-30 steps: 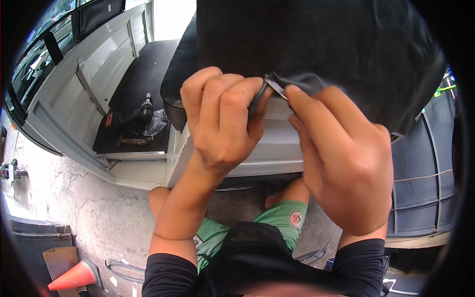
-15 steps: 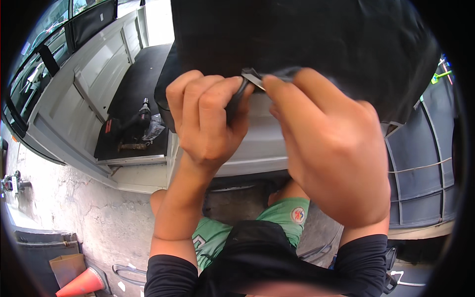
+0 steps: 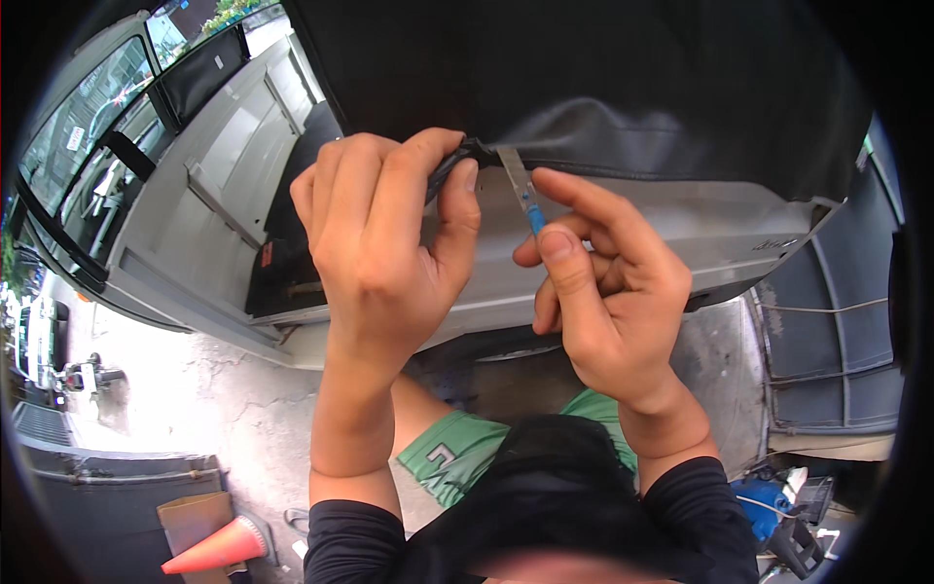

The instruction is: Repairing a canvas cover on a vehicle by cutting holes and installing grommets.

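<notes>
My left hand pinches the folded edge of a black vinyl cover that hangs over a pale metal truck body. My right hand grips a thin blade with a blue handle between thumb and fingers. The blade's tip is just right of the pinched edge, close to the cover's hem. Part of the folded vinyl is hidden behind my left fingers.
A truck bed with a black mat is at left, with its windowed side. An orange cone and cardboard lie lower left. Grey panels stand at right, above blue equipment.
My right hand has turned, showing its thumb and the blue handle, and the blade has pulled away from the fold. My left hand has shifted left. The view has swung, exposing more of the cover's hem.
</notes>
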Tool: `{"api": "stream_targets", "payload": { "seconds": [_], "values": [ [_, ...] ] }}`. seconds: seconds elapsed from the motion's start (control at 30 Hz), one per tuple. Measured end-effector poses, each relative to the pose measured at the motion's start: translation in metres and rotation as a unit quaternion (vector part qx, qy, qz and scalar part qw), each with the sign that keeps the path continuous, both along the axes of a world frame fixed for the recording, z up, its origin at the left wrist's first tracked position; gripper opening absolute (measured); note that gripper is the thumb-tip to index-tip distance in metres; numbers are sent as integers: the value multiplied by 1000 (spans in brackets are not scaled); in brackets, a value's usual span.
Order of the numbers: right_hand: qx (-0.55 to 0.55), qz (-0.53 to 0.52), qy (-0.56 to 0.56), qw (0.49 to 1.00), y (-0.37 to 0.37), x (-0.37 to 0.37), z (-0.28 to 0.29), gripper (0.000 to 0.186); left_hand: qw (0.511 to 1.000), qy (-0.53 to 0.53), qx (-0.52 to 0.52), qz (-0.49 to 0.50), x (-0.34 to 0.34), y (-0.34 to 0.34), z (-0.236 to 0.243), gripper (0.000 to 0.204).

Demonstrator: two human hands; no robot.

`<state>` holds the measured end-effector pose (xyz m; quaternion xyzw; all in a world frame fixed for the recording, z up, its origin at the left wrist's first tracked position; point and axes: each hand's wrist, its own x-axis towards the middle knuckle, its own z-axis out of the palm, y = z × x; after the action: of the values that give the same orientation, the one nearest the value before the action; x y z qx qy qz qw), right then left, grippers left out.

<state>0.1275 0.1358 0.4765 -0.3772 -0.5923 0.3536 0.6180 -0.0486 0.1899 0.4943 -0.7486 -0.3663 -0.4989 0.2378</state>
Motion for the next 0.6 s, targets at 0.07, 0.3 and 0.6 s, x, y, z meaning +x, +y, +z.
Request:
{"api": "stream_targets", "payload": {
  "seconds": [0.07,0.3,0.6],
  "values": [
    [-5,-9,47,999,-1,-10,-2,30,1000,-11,-24,-12,-2,-2,-3,15],
    [136,-83,-1,987,11,-25,-26,29,997,-26,11,-76,-8,15,-26,22],
    [191,-142,-108,965,3,-31,-19,32,993,-35,13,-116,-14,19,-29,23]
  ]
}}
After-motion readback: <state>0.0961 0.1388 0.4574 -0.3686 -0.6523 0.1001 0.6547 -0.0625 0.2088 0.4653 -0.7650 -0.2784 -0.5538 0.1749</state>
